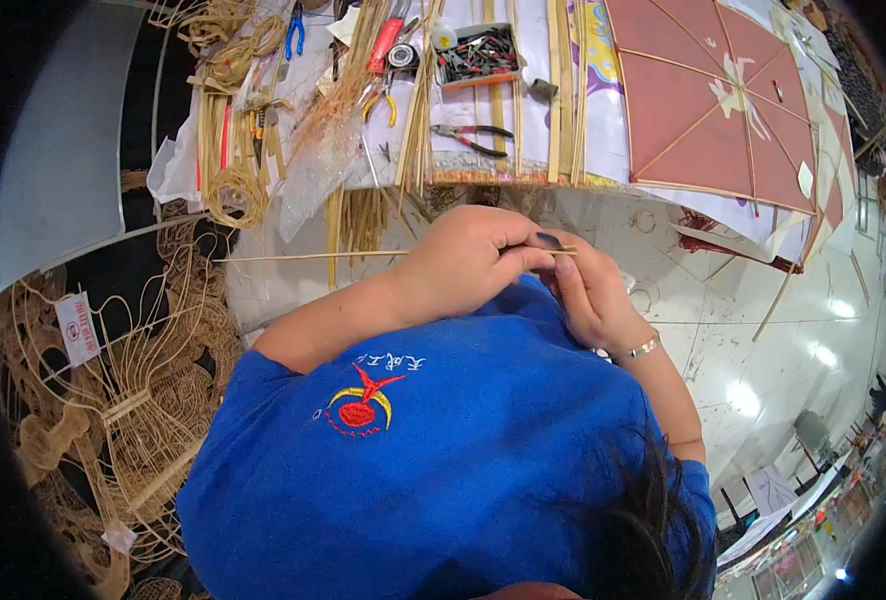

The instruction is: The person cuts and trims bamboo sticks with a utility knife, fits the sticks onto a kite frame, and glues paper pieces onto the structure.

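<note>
In front of the blue shirt, my hands meet near the table's front edge. My left hand [468, 255] is closed, its thumb and fingers pinching a thin pale strip [313, 257] that runs out far to the left. Just beside it, my right hand [593, 295], with a bracelet at the wrist, is closed round the strip's short right end. A small dark piece [548, 241] shows between the fingertips of both hands; what it is, I cannot make out. The fingers partly hide the strip there.
On the table [388, 172] lie strip bundles, red-handled pliers [473, 130], yellow-handled pliers [380, 107], a box of small parts [475, 55] and a red panel with thin ribs [683, 110]. Woven frames [143, 410] stand at the left. Strips hang below the table edge.
</note>
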{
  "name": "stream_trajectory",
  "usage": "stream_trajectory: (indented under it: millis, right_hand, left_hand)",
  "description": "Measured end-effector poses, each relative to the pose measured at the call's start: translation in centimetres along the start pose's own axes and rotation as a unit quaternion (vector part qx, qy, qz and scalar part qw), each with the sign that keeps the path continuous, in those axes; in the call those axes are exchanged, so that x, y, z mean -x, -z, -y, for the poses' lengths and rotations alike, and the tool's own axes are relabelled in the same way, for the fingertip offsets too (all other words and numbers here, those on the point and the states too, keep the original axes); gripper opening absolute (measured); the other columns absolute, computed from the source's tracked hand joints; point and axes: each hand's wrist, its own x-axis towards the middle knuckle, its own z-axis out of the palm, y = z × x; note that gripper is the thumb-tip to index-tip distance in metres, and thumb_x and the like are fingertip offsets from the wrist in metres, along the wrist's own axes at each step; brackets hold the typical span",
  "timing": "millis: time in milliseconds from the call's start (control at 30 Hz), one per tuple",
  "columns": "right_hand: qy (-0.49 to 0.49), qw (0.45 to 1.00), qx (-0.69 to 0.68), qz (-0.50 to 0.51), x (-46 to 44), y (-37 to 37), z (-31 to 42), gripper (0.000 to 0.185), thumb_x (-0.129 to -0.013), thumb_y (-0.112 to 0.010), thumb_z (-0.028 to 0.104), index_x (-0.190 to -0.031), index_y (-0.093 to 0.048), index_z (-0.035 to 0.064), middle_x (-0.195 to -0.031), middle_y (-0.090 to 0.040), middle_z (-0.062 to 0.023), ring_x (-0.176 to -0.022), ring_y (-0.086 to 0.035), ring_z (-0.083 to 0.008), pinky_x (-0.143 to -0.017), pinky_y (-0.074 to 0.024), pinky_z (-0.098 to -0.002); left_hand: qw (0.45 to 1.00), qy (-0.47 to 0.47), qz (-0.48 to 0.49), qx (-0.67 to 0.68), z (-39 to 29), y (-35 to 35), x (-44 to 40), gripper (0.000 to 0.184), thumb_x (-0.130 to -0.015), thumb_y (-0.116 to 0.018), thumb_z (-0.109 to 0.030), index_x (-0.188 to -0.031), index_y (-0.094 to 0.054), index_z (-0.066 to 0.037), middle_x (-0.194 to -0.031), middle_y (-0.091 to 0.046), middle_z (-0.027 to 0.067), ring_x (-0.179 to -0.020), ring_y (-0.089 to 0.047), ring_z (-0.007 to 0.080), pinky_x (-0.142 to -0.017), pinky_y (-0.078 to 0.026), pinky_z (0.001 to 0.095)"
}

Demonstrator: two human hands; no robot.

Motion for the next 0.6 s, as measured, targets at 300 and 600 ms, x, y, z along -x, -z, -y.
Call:
stream_trajectory:
  millis: [300,600]
  right_hand:
    - [-0.129,0.946,0.136,-0.263,-14.4,1.3,-17.1,0.030,-0.083,-0.053,0.011,-0.108,-0.049,-0.0055,-0.082,-0.059,-0.0253,-0.084,-0.061,-0.0397,-0.075,-0.0481,-0.0446]
    - [-0.261,0.896,0.062,-0.354,-19.8,0.0,-24.6,0.036,-0.082,-0.061,0.016,-0.113,-0.057,-0.0020,-0.100,-0.063,-0.0243,-0.094,-0.062,-0.0387,-0.083,-0.0489,-0.0426]
  left_hand:
    - [0.955,-0.011,-0.097,-0.281,6.9,11.1,-7.0,0.013,-0.082,-0.064,-0.017,-0.085,-0.068,-0.005,-0.080,-0.065,0.0128,-0.076,-0.062,0.0324,-0.068,-0.049,0.0401]
    - [0.897,-0.201,0.155,-0.362,6.9,8.6,-16.6,0.012,-0.078,-0.063,-0.014,-0.086,-0.065,-0.007,-0.081,-0.057,0.0083,-0.078,-0.059,0.0280,-0.067,-0.048,0.0398]
